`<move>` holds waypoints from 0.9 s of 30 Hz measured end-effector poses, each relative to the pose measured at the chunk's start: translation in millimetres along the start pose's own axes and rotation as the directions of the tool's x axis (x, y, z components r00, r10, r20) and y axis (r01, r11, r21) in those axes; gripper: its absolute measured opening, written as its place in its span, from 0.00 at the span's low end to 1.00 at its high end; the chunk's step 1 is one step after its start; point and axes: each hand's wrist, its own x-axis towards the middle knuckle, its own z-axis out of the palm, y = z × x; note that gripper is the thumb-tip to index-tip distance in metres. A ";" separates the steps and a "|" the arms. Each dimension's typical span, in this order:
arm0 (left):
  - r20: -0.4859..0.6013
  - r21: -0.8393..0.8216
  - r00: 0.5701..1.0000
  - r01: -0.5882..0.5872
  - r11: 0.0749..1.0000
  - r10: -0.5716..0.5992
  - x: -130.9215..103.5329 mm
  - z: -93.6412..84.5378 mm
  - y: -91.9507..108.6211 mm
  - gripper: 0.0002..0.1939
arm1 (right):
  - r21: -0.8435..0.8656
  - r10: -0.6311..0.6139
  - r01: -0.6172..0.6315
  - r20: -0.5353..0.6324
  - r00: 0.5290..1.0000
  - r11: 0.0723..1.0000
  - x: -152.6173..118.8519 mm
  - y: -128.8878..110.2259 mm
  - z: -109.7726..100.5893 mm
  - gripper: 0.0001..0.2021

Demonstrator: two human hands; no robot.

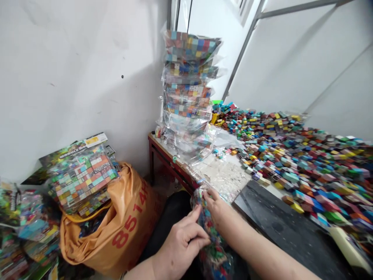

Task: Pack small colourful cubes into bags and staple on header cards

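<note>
A clear plastic bag of small colourful pieces lies over the dark-clothed lap, at the table's near edge. My left hand is on the bag's left side, with thumb and fingers drawn together at the plastic. On the bag's upper right side rests my right hand, its fingers curled onto the plastic near the top end. Just beyond, a tall stack of clear-bagged colourful blocks stands on the table's back left corner.
Loose coloured blocks are heaped across the white table. A black board lies at its front. An orange sack on the left holds bagged blocks, with more packs beside it.
</note>
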 end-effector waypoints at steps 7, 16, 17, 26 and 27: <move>-0.041 0.019 0.999 0.002 1.000 -0.001 -2.9 0.0 -1.6 0.06 | 0.201 0.353 -0.305 -0.280 0.893 0.931 -67.2 16.6 -34.5 0.20; -0.251 -0.025 0.953 0.171 0.985 -0.172 0.0 -1.4 4.9 0.20 | 0.619 0.614 -0.514 0.064 0.787 0.594 -98.3 -1.0 -10.6 0.21; -0.288 -0.015 0.931 0.231 0.973 -0.225 1.9 -1.1 4.4 0.23 | 0.629 0.604 -0.497 0.053 0.795 0.598 -94.9 -2.9 -9.0 0.20; -0.120 0.325 0.947 0.320 0.890 -0.297 11.5 -0.3 6.7 0.20 | 0.661 0.579 -0.431 -0.007 0.815 0.614 -85.3 -7.8 -1.8 0.13; -0.121 0.337 0.954 0.300 0.892 -0.275 12.0 -0.9 8.8 0.21 | 0.670 0.571 -0.418 -0.010 0.821 0.614 -84.9 -9.0 -2.7 0.12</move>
